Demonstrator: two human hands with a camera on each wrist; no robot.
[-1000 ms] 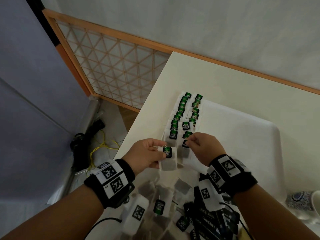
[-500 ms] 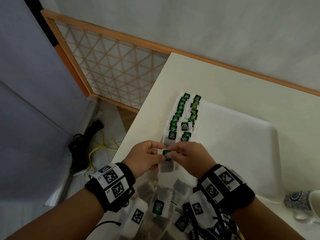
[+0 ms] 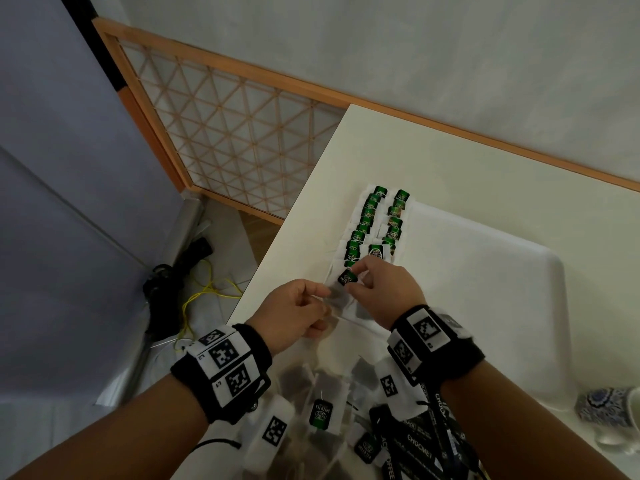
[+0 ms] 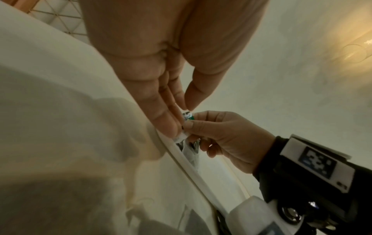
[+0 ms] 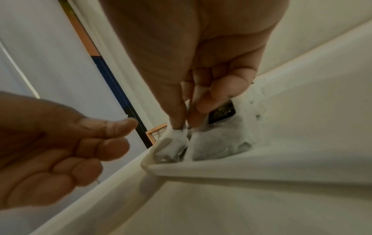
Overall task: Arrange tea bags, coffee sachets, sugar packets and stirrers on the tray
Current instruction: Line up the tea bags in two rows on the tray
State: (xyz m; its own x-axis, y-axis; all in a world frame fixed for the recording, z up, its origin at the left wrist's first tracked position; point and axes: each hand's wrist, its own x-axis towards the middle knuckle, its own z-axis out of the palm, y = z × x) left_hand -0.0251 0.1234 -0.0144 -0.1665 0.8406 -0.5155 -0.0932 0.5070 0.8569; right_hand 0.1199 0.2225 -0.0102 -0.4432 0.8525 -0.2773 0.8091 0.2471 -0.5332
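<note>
A white tray [image 3: 485,289] lies on the table, with two rows of green-tagged tea bags [image 3: 377,226] along its left side. My right hand [image 3: 351,278] pinches the top of one more tea bag [image 3: 337,301] and holds it in the tray's near left corner, at the near end of the rows. In the right wrist view thumb and forefinger grip this tea bag [image 5: 173,147] beside a lying one [image 5: 221,139]. My left hand [image 3: 301,306] hovers just left of it, fingers loosely curled, holding nothing [image 5: 60,151].
Loose tea bags [image 3: 318,393] and black coffee sachets [image 3: 422,441] are heaped at the table's near edge under my wrists. A blue-patterned cup [image 3: 606,407] stands at the right. The table's left edge drops to a floor with cables [image 3: 194,289]; a lattice screen [image 3: 235,133] stands behind.
The tea bag passed from my left hand to my right. The right hand carried it forward into the tray's near left corner, and the left hand let go.
</note>
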